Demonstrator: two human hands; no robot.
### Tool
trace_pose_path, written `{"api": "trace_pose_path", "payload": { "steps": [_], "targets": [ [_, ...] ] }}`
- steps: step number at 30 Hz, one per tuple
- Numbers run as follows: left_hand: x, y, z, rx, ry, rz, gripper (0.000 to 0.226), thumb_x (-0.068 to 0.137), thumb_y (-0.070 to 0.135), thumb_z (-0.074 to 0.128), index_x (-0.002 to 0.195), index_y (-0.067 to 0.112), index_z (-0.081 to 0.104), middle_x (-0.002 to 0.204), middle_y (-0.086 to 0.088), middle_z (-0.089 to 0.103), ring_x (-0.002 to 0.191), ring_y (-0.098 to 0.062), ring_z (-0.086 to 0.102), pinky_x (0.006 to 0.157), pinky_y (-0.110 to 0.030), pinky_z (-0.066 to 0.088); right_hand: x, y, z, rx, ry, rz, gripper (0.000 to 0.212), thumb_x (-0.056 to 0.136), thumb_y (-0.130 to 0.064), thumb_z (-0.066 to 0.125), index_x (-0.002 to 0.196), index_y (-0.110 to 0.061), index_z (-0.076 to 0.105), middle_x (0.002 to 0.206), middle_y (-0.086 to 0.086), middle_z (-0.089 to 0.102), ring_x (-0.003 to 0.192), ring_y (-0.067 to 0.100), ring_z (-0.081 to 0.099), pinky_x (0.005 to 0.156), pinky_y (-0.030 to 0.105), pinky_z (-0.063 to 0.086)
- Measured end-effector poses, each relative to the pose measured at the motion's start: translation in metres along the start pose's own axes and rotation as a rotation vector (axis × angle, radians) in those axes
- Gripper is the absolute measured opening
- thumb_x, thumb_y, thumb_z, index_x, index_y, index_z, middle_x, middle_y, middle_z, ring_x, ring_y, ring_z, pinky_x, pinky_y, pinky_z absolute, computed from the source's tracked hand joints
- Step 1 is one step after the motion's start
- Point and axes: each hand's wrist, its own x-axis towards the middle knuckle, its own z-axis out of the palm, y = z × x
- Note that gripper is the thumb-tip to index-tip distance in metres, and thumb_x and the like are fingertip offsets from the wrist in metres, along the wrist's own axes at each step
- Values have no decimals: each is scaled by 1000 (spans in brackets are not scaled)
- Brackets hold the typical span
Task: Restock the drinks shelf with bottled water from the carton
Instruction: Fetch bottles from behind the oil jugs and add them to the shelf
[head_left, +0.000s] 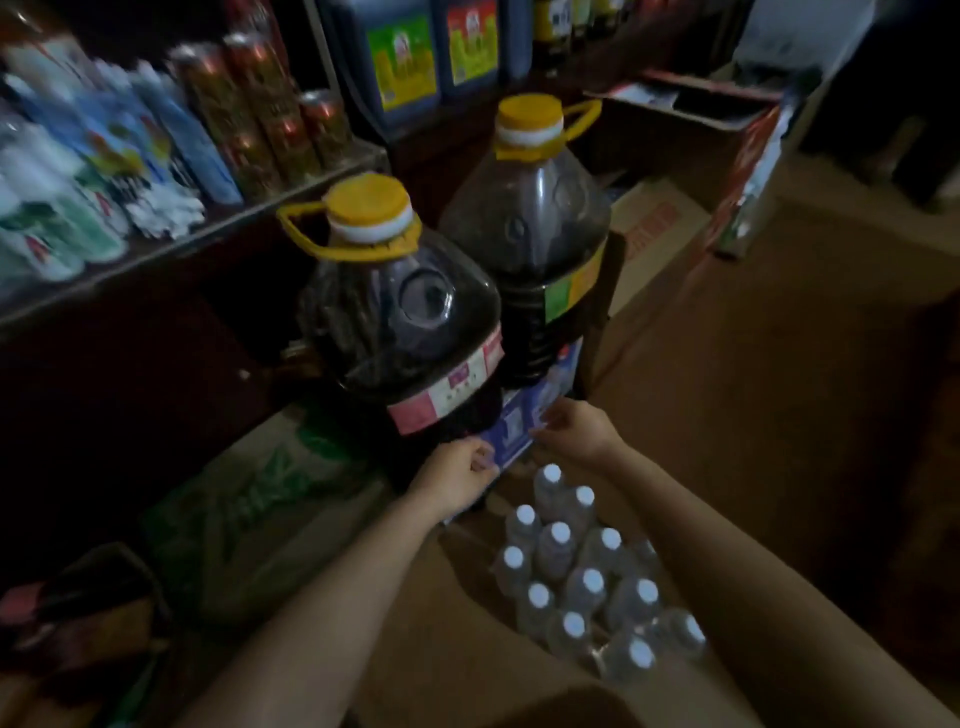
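Several clear water bottles (587, 582) with white caps stand packed in an open brown carton (441, 649) in the lower middle. The carton's far flap (511, 434) is blue and white and lies against two big jugs. My left hand (457, 475) grips the flap's near left edge. My right hand (574, 428) pinches the same flap further right. The drinks shelf (171, 244) at the upper left carries bottles with blue, green and white labels and several cans.
Two large dark jugs with yellow caps, one (400, 322) nearer and one (530, 228) behind, stand just past the carton. A green-printed sack (260, 499) lies to the left. Cardboard boxes (691, 140) sit at the upper right, brown floor on the right.
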Motion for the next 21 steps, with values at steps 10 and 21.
{"api": "trace_pose_path", "payload": {
  "steps": [10,21],
  "targets": [
    [93,-96,156,120,-126,57,50,84,18,61,132,24,51,132,-2,54,121,-23,52,101,-36,45,48,115,102,52,148,-48,15,89,-33,64,96,-20,61,88,-3,59,82,14,56,57,18,36],
    [98,-113,169,348,-41,99,23,94,23,49,117,22,50,114,-3,59,106,-20,57,92,-36,48,63,139,133,122,149,21,28,89,-36,64,107,-14,64,98,-1,63,92,14,60,74,24,43]
  ]
}}
